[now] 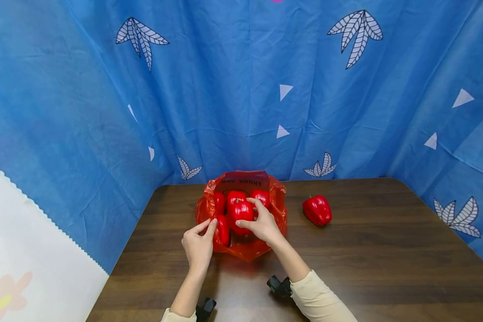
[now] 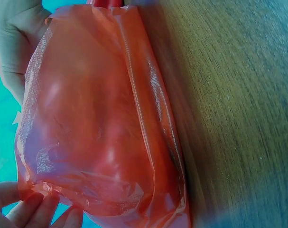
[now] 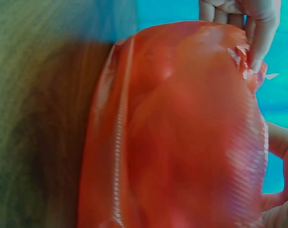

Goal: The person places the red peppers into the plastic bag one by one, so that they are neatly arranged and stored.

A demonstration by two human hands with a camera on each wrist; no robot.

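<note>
A translucent red plastic bag stands with its mouth spread on the wooden table, several red bell peppers inside. My left hand pinches the bag's rim at its near left side; the left wrist view also shows these fingers bunched on the plastic. Thumb and fingers of my right hand grip another red bell pepper from the right, in the bag's opening above the others. In the right wrist view the bag wall hides that pepper.
One more red bell pepper lies on the table to the right of the bag. A blue curtain with leaf prints hangs close behind the table's far edge. Black wrist devices sit near both sleeves.
</note>
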